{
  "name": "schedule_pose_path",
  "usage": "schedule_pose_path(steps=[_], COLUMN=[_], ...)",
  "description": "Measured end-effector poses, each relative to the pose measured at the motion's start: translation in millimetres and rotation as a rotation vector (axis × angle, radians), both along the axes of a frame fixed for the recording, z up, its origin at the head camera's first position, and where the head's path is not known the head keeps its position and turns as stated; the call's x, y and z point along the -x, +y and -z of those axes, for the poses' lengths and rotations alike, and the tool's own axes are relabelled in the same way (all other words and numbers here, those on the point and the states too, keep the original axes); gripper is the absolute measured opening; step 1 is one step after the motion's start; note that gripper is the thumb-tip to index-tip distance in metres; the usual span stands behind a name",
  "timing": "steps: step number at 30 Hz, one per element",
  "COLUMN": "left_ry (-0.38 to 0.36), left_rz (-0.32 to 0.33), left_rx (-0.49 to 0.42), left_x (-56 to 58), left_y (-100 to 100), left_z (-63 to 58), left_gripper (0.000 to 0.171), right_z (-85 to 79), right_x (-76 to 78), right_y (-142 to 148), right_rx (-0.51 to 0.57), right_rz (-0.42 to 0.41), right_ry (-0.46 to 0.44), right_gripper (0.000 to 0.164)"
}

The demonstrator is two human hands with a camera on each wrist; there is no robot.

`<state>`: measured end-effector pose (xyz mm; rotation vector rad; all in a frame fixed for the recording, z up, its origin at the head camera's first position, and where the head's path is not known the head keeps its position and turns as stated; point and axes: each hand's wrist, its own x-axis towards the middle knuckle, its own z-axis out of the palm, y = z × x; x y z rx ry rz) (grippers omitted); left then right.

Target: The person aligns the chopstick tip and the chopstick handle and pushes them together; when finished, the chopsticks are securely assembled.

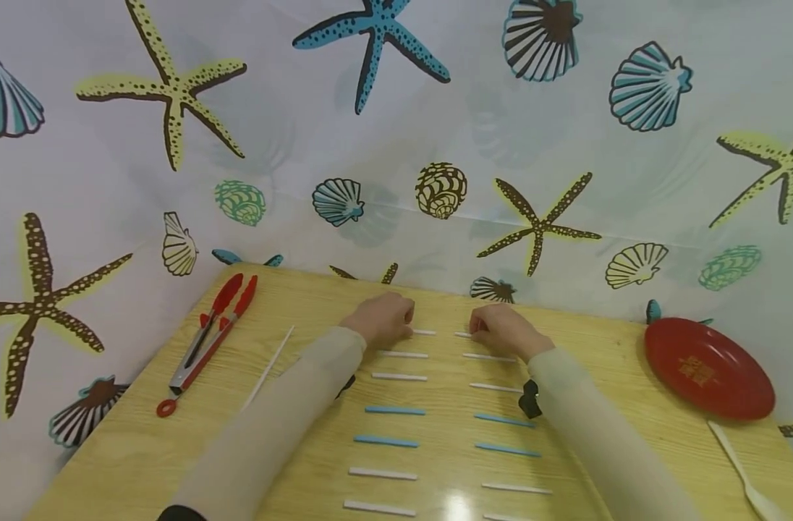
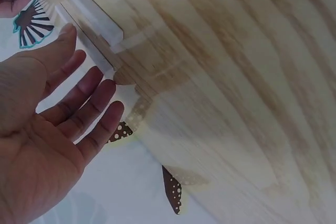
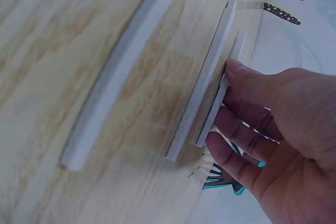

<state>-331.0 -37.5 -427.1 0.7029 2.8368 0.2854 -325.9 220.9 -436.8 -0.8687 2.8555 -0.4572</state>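
My left hand is at the far end of the left column of short sticks. Its thumb and fingertips hold the farthest white stick, whose right end shows past the fingers. Across a gap, my right hand pinches the farthest white stick of the right column, thumb against one side. Both held sticks lie at table level, close to the back edge. Nearer to me, each column continues with white sticks and blue sticks, roughly parallel.
Red-tipped tongs lie at the left, beside a long thin white stick. To the right are a red oval plate and a pale spoon. A cloth printed with shells and starfish hangs behind the wooden table.
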Motion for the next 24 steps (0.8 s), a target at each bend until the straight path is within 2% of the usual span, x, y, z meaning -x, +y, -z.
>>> schedule_pose_path(steps=[4,8,12,18,24], left_ry=[0.022,0.050,0.071,0.135,0.105], left_rz=[0.004,0.025,0.043,0.029,0.009], left_rx=[-0.005,0.062,0.111,0.058,0.040], left_x=[-0.3,-0.5,0.0,-0.4,-4.2], left_y=[3,4,6,9,10], left_z=[0.3,2.1,3.7,-2.4,-11.2], left_gripper=[0.016,0.018,0.010,0.008,0.025], right_z=[0.4,0.2,-0.2,-3.8,-8.7], right_x=[-0.3,-1.7,-4.0,-7.1,-10.5], right_y=[-2,-3,-3,0,7], right_rx=[-0.009,-0.011,-0.003,0.052,0.058], right_rz=[0.020,0.026,0.030,0.045,0.042], right_ry=[0.003,-0.006,-0.011,0.008,-0.002], right_gripper=[0.005,0.004,0.006,0.004,0.007])
